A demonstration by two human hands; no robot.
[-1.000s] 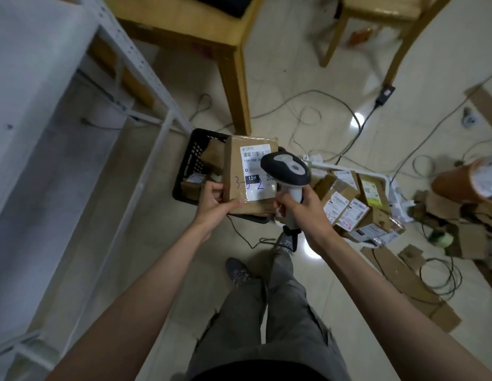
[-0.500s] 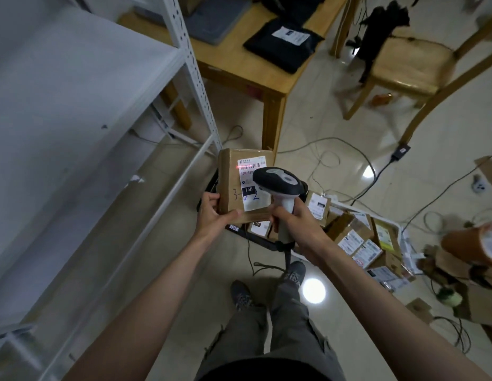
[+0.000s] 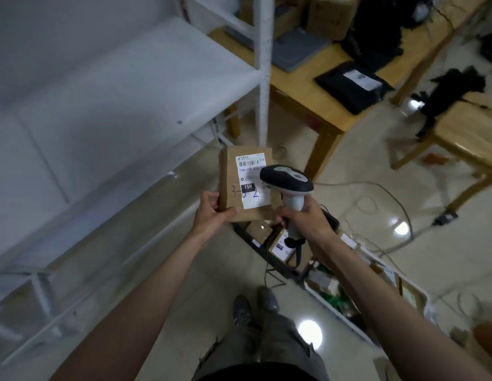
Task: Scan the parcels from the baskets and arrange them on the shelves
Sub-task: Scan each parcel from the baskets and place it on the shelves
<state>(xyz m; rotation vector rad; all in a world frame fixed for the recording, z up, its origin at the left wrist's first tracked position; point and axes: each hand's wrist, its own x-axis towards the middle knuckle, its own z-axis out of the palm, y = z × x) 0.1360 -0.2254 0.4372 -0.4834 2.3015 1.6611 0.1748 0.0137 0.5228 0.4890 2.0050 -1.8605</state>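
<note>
A small brown cardboard parcel (image 3: 230, 177) with a white shipping label and a handwritten number is held up in front of me. My left hand (image 3: 211, 213) grips its lower left corner. My right hand (image 3: 305, 218) grips the handle of a white and black barcode scanner (image 3: 287, 180), whose head overlaps the parcel's right side. Below them a black basket (image 3: 277, 264) on the floor holds more parcels. A white basket (image 3: 352, 323) with parcels lies to its right. The white metal shelves (image 3: 135, 100) stand at my left.
A wooden table (image 3: 316, 86) with a black bag, a grey pouch and boxes stands behind the shelf post (image 3: 262, 70). A wooden chair (image 3: 464, 136) is at the right. Cables run across the glossy floor. My legs and shoes are below.
My view has swung up and left toward the shelves. The parcel and scanner stay held together in my hands. The red scan line seen on the label half a second ago is gone.
</note>
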